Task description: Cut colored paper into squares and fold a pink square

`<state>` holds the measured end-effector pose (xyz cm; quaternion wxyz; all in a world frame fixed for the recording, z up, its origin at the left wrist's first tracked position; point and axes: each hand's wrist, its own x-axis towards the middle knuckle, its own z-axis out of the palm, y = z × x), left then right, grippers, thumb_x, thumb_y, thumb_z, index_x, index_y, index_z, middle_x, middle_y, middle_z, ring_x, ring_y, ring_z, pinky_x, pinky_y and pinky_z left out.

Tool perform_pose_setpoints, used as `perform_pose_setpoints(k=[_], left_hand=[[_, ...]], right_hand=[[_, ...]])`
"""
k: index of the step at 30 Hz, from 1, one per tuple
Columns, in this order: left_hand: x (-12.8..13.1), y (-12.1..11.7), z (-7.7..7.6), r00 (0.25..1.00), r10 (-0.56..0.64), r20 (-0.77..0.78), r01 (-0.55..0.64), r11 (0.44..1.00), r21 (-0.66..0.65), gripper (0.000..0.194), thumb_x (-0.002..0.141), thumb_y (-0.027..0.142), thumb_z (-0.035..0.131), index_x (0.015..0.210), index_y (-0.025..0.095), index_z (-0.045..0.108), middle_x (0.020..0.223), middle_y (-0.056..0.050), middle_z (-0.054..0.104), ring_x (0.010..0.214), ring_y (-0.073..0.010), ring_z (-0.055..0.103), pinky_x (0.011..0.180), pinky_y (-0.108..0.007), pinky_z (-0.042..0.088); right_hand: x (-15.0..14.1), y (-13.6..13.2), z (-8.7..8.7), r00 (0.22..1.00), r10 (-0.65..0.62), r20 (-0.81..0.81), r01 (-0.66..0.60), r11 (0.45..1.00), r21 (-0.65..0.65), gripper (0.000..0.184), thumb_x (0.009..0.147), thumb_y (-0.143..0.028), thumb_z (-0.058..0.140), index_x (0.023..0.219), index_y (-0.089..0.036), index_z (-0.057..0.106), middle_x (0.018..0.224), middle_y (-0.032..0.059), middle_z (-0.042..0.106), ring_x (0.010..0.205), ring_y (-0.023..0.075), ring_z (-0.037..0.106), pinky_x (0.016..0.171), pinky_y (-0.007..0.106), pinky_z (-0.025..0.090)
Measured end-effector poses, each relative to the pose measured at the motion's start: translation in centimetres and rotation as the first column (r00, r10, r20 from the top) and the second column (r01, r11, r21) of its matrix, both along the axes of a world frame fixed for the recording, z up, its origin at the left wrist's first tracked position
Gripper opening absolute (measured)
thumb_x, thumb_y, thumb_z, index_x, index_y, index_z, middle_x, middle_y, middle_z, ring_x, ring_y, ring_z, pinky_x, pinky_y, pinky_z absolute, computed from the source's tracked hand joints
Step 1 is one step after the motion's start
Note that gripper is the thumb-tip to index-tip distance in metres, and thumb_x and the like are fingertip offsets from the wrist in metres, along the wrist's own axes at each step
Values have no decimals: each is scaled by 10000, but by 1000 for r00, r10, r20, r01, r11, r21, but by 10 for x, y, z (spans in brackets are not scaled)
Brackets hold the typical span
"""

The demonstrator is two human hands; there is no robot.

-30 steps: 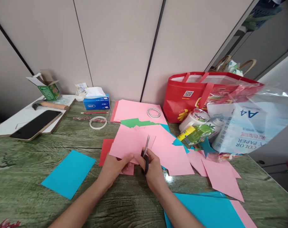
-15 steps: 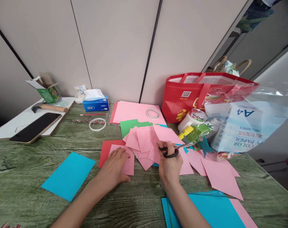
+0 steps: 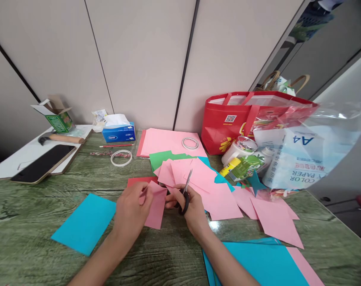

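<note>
In the head view the left hand [image 3: 132, 210] pinches a small pink paper piece [image 3: 154, 204] between thumb and fingers, lifted a little off the green wood-grain table [image 3: 34, 198]. The right hand [image 3: 189, 206] is closed through the black handles of the scissors [image 3: 185, 194], whose blades point up and away, nearly shut, just right of the held piece. Beyond the blades lies a loose heap of pink offcuts [image 3: 198, 178] over a green sheet [image 3: 161, 159] and a red sheet [image 3: 135, 181] that peeks out behind the left hand. Left of that hand a blue sheet [image 3: 84, 223] lies flat; a larger blue sheet [image 3: 258, 264] sits under the right forearm.

Far right of the scissors a red tote bag [image 3: 228, 123] stands open against the wall; what it holds cannot be made out. In front of it a clear plastic pack [image 3: 302, 159] printed "A4 COLOR PAPER" holds paper, beside a white jar [image 3: 238, 150] with a clear lid. Far beyond the left hand are a tissue box [image 3: 118, 132] with a tissue sticking out and an opened green carton [image 3: 57, 115], its contents hidden.
</note>
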<state>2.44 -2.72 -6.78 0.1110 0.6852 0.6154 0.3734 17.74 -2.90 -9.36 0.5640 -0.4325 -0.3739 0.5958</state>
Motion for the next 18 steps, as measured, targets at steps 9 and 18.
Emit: perform_pose_setpoints(k=[9,18], left_hand=[[-4,-20,20,905,-358,-228,425,757,496,241,706,80,518,674,282,645,652,18,697,738,-193,631,992,-446,212],[1,-7,3,953,-206,223,60,847,529,415,679,376,667,1072,297,563,1216,-58,546,1207,-276,402,1020,-509,240]], right_hand=[[1,-2,3,944,119,-308,-144,988,-58,527,659,-679,500,815,-181,570,694,23,642,593,151,592,495,243,458],[7,7,-5,881,-46,-471,19,998,-62,386,550,-223,777,875,-196,573,778,-19,634,680,113,592,589,204,455]])
